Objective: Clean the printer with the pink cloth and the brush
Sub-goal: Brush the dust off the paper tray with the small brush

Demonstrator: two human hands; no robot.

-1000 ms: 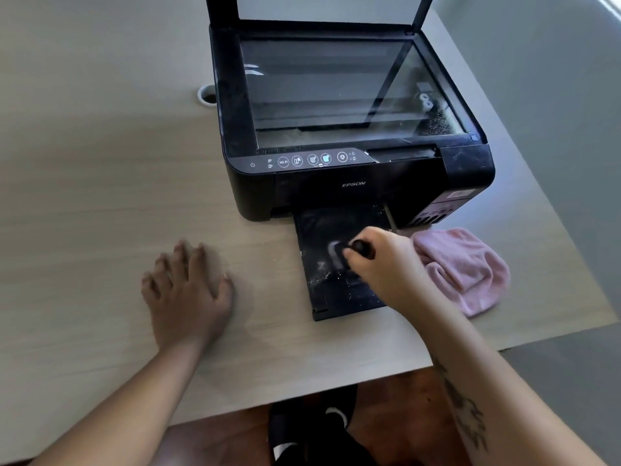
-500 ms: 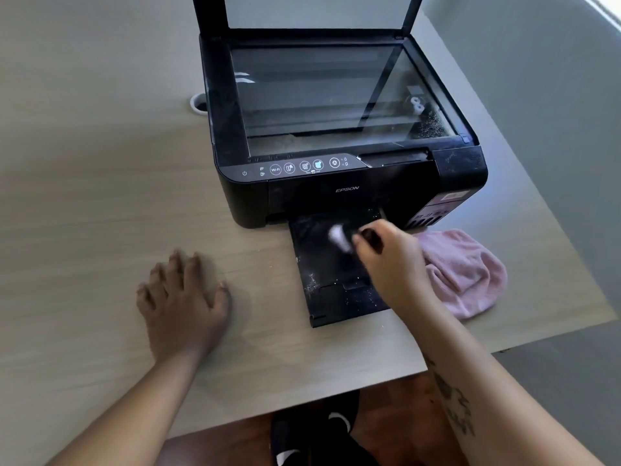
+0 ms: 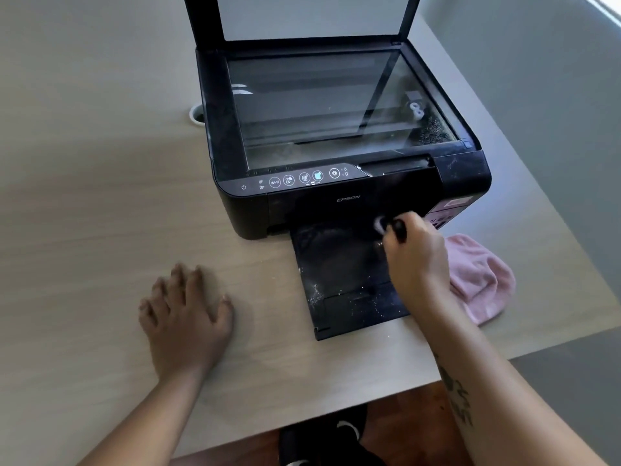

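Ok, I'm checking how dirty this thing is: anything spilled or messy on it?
Yes. White specks litter the printer's output tray, thickest near its front left corner. Dusty residue also shows under the scanner glass at its right end. The right hand holds the brush at the tray's back.

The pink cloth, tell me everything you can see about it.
The pink cloth is soft, fuzzy-looking fabric, crumpled into a loose heap. It lies on the table by the printer's front right corner, right of the paper tray. The right hand covers its left edge; whether they touch is unclear.
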